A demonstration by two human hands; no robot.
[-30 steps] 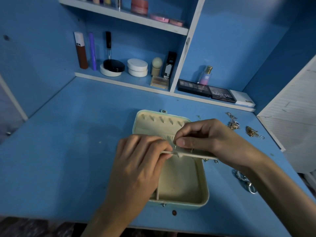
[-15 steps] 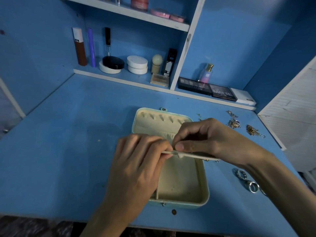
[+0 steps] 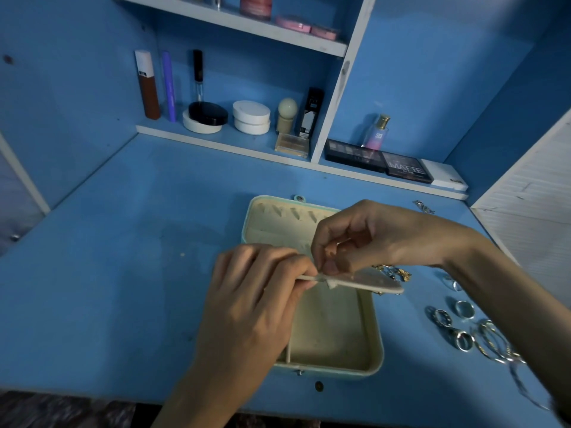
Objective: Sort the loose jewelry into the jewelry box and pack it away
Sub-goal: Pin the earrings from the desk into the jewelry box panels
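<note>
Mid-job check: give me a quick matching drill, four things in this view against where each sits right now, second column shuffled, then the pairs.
Things
1. silver rings
2. cream panel
3. perfume bottle
4. jewelry box

Places
A. gripped by the left hand, with the right hand pinching at its edge, above the box
B. lying open on the desk
C. loose on the desk, right of the box
D. upright on the shelf at the back

Pairs: 1-C, 2-A, 3-D, 4-B
</note>
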